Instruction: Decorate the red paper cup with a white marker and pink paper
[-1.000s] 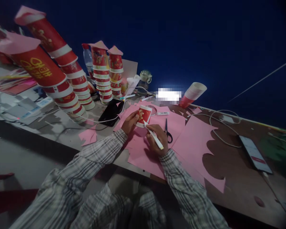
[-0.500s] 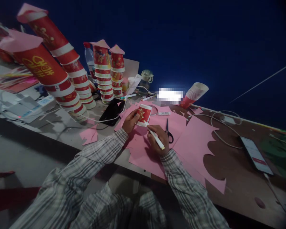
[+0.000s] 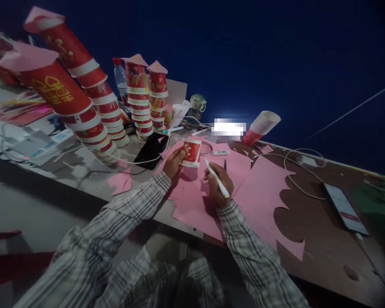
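Note:
My left hand (image 3: 175,164) is closed on a red paper cup (image 3: 191,154) with a gold print and white edges, tipped on its side above the pink paper (image 3: 195,209). In my right hand (image 3: 220,185) is a slim white marker pen (image 3: 216,176) with a yellowish end, its tip pointing up and left, apart from the cup. Partly hidden behind that hand lie dark scissors (image 3: 225,164). A roll of tape (image 3: 206,148) and a white glue stick (image 3: 221,152) rest just beyond the cup.
Towers of stacked red cups with pink paper tops (image 3: 62,94) stand at the left. A nested cup stack (image 3: 263,126) leans at the back. A black phone (image 3: 151,150), a lit phone (image 3: 345,208), white cables, a plastic bottle (image 3: 120,79) and a glass jar (image 3: 197,109) are around.
The cup has turned and shifted slightly left in my left hand. My right hand has moved right with the marker, whose tip has drawn away from the cup, covering more of the scissors.

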The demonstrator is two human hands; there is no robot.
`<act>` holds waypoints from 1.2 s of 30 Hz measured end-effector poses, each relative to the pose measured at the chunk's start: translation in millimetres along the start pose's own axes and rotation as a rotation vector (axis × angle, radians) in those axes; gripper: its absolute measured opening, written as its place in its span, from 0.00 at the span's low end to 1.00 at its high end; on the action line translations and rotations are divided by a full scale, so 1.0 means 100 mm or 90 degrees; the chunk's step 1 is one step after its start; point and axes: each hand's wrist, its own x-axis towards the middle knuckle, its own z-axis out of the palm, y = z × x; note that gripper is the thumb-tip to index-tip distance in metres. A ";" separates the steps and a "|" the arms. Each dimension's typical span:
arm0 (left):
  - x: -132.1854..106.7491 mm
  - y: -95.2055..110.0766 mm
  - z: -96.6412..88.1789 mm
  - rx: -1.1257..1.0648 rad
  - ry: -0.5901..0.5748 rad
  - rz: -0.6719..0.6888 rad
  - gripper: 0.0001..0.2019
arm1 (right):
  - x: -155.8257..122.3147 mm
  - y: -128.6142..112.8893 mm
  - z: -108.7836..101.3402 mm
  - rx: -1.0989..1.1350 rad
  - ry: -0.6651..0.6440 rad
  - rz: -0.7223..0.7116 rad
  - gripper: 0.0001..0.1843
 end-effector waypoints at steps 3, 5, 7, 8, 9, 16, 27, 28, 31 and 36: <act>-0.06 0.02 0.06 -0.054 -0.019 -0.036 0.13 | 0.04 0.01 0.03 0.072 0.104 0.119 0.20; -0.10 0.03 0.09 -0.086 -0.029 -0.083 0.12 | 0.07 0.02 0.03 0.086 0.152 0.177 0.22; -0.13 0.05 0.11 -0.116 -0.035 -0.147 0.12 | 0.10 0.06 0.03 0.112 0.180 0.230 0.24; -0.14 0.06 0.12 -0.125 -0.041 -0.179 0.14 | 0.11 0.08 0.04 0.141 0.182 0.255 0.25; -0.15 0.07 0.12 -0.132 -0.051 -0.208 0.15 | 0.11 0.10 0.04 0.180 0.175 0.280 0.26; -0.20 0.02 0.11 -0.096 -0.151 -0.237 0.20 | 0.09 0.12 0.10 0.308 0.112 0.399 0.28; -0.06 -0.16 -0.13 0.134 -0.184 -0.039 0.34 | 0.09 0.11 0.02 0.061 0.105 0.172 0.35; -0.04 -0.15 -0.15 0.141 -0.192 -0.029 0.36 | 0.09 0.10 0.02 0.036 0.109 0.150 0.35; -0.04 -0.15 -0.16 0.194 -0.233 0.035 0.40 | 0.08 0.11 0.03 -0.015 0.119 0.108 0.36; -0.11 -0.16 -0.10 0.232 -0.323 0.072 0.44 | 0.06 0.13 0.06 -0.072 0.106 0.074 0.38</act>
